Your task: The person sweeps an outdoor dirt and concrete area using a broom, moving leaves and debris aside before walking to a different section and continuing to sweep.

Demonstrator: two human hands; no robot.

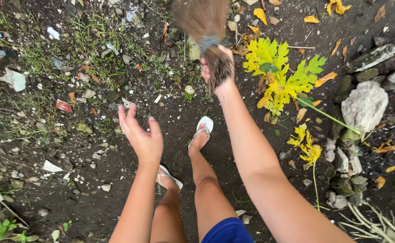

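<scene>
The right hand [216, 67] was clamped around the bound neck of a stick broom [204, 20], and the bristles fanned out just beyond the knuckles, blurred, tips over the dark soil [179, 117]. The left hand [141, 135] hung free below and to the left of that grip, fingers spread, holding nothing. This looked like mid-sweep, the broom out ahead of the white sandals [204, 128]. Just right of the gripping hand lay a big yellow-green leaf [283, 74]; farther right sat a pale rock [365, 105]. Left of the grip, well apart, scraps of litter [14, 80] and pebbles dotted the weedy ground. By my read, the next stroke called for a firm wrist and a low pass, bristles dragged toward the feet, with that leaf stalk likely to snag.
</scene>
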